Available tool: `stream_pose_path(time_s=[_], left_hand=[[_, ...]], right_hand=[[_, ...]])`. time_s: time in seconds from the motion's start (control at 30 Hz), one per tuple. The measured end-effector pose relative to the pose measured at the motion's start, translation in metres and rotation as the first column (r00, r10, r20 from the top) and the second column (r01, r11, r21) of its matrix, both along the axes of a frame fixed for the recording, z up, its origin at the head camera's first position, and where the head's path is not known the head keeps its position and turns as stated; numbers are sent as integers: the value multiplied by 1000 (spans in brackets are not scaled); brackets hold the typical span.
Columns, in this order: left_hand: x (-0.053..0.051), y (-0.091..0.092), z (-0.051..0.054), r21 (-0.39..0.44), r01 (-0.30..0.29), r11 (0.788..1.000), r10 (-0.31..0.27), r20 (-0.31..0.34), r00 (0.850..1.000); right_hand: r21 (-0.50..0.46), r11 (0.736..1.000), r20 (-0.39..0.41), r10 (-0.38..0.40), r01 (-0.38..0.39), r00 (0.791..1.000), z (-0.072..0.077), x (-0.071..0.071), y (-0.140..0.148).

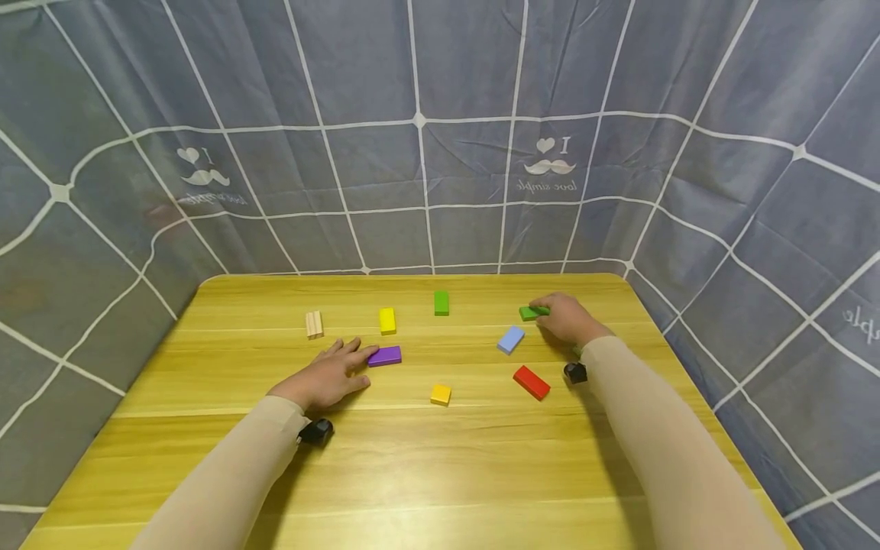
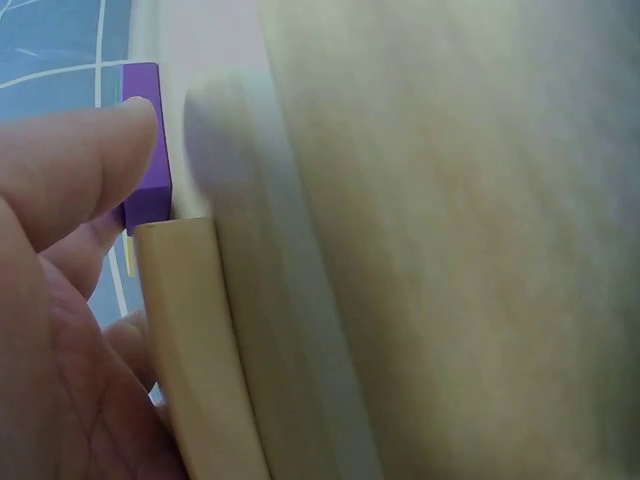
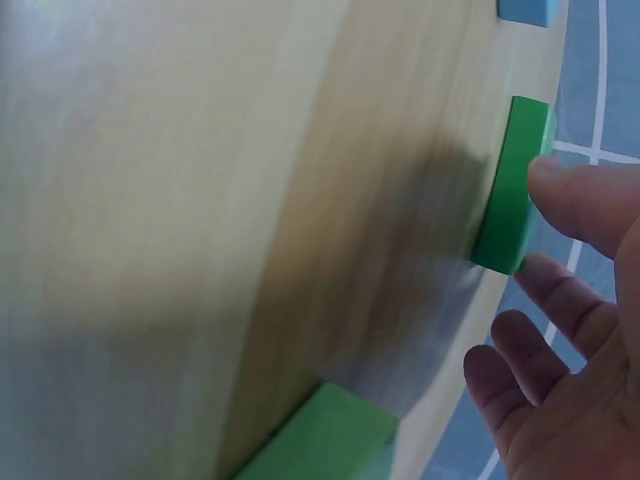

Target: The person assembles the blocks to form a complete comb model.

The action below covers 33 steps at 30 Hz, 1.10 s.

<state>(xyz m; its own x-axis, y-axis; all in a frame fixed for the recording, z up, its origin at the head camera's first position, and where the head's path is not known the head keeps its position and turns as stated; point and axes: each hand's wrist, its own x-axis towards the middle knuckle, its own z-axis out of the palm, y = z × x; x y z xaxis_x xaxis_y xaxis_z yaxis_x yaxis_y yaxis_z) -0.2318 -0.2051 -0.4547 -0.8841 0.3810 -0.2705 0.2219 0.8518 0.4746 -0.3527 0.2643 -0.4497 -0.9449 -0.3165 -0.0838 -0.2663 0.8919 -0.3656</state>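
In the head view, my left hand (image 1: 328, 376) lies low over the table with spread fingers, its index fingertip at the left end of a purple block (image 1: 386, 356). The left wrist view puts the thumb (image 2: 135, 150) in front of the purple block (image 2: 150, 200), with a tan block (image 2: 195, 340) beside the palm. With thumb and index finger on either side, my right hand (image 1: 565, 318) pinches the right part of a green block (image 1: 528, 314). In the right wrist view, that green block (image 3: 508, 195) has the thumb at its upper edge; the remaining fingers are loosely bent.
Across the wooden table (image 1: 412, 473) lie a wooden block (image 1: 314, 325), a yellow block (image 1: 388, 321), a second green block (image 1: 441, 303), a blue block (image 1: 511, 340), a red block (image 1: 532, 383) and an orange block (image 1: 441, 395). Another green block (image 3: 325, 440) shows under the right wrist. Grey curtains (image 1: 467, 168) stand behind.
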Motion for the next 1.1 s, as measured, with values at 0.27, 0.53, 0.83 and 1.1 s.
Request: stream_pose_path(time_s=[0.27, 0.53, 0.83, 1.1], left_hand=[[-5, 4, 4, -21, -6, 1000, 6, 5, 1000], [-21, 11, 14, 15, -67, 998, 68, -63, 996], [-54, 27, 9, 75, -204, 976, 210, -81, 974], [-70, 36, 8, 59, -245, 968, 248, -50, 968]], right_hand=[[-21, 999, -26, -31, 31, 999, -11, 0, 2], [-35, 997, -44, -72, 70, 996, -15, -1, -3], [-25, 994, -56, -103, 102, 993, -16, -2, -5], [-60, 990, -47, -128, 125, 991, -17, -2, -7]])
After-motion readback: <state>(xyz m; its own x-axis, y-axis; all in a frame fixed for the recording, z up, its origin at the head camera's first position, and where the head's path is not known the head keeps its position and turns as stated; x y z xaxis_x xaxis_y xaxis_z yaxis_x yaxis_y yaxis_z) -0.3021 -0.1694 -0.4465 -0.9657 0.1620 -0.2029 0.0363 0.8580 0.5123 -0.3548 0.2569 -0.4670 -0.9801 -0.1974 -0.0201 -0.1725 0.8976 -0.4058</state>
